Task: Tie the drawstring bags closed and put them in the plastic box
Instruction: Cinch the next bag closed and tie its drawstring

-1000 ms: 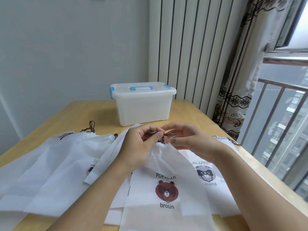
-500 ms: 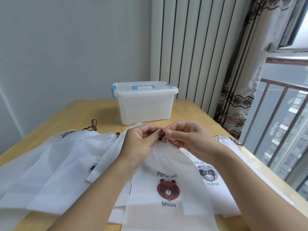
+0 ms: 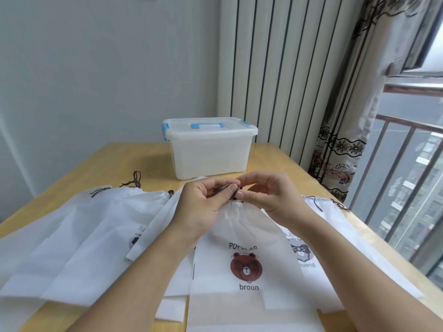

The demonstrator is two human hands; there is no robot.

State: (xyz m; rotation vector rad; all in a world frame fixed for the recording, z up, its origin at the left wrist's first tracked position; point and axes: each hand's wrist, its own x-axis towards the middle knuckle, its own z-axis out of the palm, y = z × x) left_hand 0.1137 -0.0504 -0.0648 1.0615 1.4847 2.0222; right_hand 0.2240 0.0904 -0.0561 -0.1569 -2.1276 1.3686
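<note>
Head view, looking down over a wooden table (image 3: 79, 173). Near the middle, a white drawstring bag with a brown bear print (image 3: 244, 267), lying flat, mouth gathered tight at the far end. Left hand (image 3: 203, 207) at that gathered mouth, fingers curled, thumb and forefinger pinching the dark brown drawstring (image 3: 221, 188). Right hand (image 3: 271, 195) just beside it, fingertips touching the left thumb, fingers bent inward and pinching the same cord from the other side. Cord mostly hidden between the two hands; whether a knot is formed cannot be told.

Under and beside the bear bag, more white drawstring bags spread over the near table: two overlapping bags on the left (image 3: 79, 236), mouths pointing away, brown cord ends (image 3: 134, 180) lying loose on the wood beyond them. To the right, another bag with a grey printed figure (image 3: 302, 255), print upside down, partly covered by the right forearm, cord trailing toward the table's right edge.

Further back, well apart from the hands, a translucent plastic box (image 3: 211, 154) standing upright on the table, lid on, blue handle (image 3: 207, 125) and blue side clips. Behind it a striped wall panel (image 3: 275, 68); at right a patterned curtain (image 3: 347, 140) and a window railing (image 3: 398, 178).
</note>
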